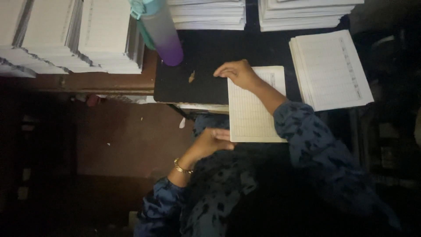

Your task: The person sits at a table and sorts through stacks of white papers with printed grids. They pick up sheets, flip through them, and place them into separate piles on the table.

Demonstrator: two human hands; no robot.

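Blue patterned sleeves nearest; left hand [210, 142] grips the ruled sheet [252, 109] at its near corner; right hand [239, 73] lies flat on its far corner, grip released; sheet sits on black counter [197, 83] edge; bottle [160, 30] beyond; paper stacks [329, 70] around.

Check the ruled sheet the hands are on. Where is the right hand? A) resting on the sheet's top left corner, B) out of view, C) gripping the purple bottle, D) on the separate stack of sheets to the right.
A: the right hand lies on the top left corner of the ruled sheet, apart from the purple bottle, while the left hand touches the sheet's lower left edge.
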